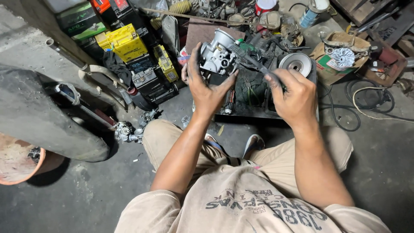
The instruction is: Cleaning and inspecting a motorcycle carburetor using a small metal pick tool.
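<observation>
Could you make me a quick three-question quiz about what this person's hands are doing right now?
1. True or false: the left hand holds a grey metal engine part.
2. What does the right hand grip? A) a yellow box B) a thin dark tool C) a red can
3. Where does the tool's tip point?

Key
1. True.
2. B.
3. At the engine part held up in front of the person, above the dark tray on the floor.
</observation>
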